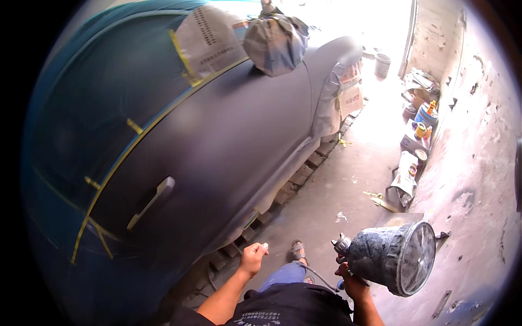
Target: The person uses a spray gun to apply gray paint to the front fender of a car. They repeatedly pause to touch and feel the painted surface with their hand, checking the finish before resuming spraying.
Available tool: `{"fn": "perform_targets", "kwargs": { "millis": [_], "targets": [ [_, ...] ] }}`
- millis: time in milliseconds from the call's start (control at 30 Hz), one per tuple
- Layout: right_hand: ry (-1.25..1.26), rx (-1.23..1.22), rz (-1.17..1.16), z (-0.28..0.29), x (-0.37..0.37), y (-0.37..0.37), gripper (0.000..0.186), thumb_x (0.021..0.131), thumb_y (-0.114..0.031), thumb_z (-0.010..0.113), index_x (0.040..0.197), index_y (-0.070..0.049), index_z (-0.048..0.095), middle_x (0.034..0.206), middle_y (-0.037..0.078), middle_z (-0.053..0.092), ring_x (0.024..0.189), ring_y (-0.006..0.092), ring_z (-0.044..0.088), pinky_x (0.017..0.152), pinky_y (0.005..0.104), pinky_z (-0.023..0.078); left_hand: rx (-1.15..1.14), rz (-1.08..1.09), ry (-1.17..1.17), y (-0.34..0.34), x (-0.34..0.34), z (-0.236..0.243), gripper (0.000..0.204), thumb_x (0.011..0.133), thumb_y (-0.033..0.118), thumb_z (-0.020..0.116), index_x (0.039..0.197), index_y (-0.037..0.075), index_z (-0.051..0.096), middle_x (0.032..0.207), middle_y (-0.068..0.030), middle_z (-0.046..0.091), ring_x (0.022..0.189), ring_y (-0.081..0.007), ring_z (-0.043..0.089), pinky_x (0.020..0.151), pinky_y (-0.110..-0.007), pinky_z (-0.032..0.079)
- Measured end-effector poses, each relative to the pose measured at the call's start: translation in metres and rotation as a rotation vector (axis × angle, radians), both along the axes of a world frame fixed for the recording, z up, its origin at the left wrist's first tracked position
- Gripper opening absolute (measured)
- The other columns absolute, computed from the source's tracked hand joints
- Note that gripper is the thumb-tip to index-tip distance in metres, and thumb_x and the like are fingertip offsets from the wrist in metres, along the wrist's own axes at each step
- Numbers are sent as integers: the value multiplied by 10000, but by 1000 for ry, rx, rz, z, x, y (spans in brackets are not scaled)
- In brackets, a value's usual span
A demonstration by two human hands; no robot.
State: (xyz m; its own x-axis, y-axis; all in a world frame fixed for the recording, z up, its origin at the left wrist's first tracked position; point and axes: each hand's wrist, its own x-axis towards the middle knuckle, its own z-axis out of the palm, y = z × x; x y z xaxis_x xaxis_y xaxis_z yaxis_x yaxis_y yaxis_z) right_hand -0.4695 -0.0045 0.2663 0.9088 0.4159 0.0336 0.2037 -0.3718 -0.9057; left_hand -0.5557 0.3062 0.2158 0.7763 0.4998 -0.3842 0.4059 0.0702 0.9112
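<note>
My right hand (pixel 353 283) grips a spray gun (pixel 341 245) by its handle, held out to my right. A large dark, paint-smeared cup (pixel 378 258) on the gun lies tilted, its round lid facing right. My left hand (pixel 253 259) is closed in a loose fist in front of me, with nothing visible in it, apart from the car. The car's side (pixel 217 141), to my left, has a matte dark grey coat with lighter patches. Its door handle (pixel 152 202) sticks out from the panel. Paper wraps the side mirror (pixel 276 44).
Teal sheeting (pixel 103 92) and yellow tape (pixel 117 163) cover the windows. Masking paper (pixel 337 103) hangs at the front wheel. A hose (pixel 322 276) runs by my legs. Cans, a blue bucket (pixel 426 115) and boxes line the stained wall (pixel 467 179); a grey bucket (pixel 382 65) stands farther off.
</note>
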Motion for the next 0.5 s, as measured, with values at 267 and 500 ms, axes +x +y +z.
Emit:
{"fn": "perform_targets", "kwargs": {
  "millis": [267, 500],
  "targets": [
    [152, 143, -162, -8, 85, -4, 107, 869, -146, 627, 856, -40, 625, 825, 50, 620, 763, 149, 595, 681, 308, 480, 498, -306, 64, 7, 122, -53, 284, 853, 283, 614, 792, 9, 651, 692, -115, 631, 650, -190, 603, 631, -332, 472],
    [97, 162, -215, -1, 158, -3, 162, 889, -190, 623, 909, -31, 605, 926, 70, 623, 711, 140, 606, 639, 291, 493, 222, -420, 116, 15, 218, -58, 192, 871, 211, 619, 874, 19, 628, 671, -45, 615, 601, -106, 573, 582, -278, 469]
  ]
}}
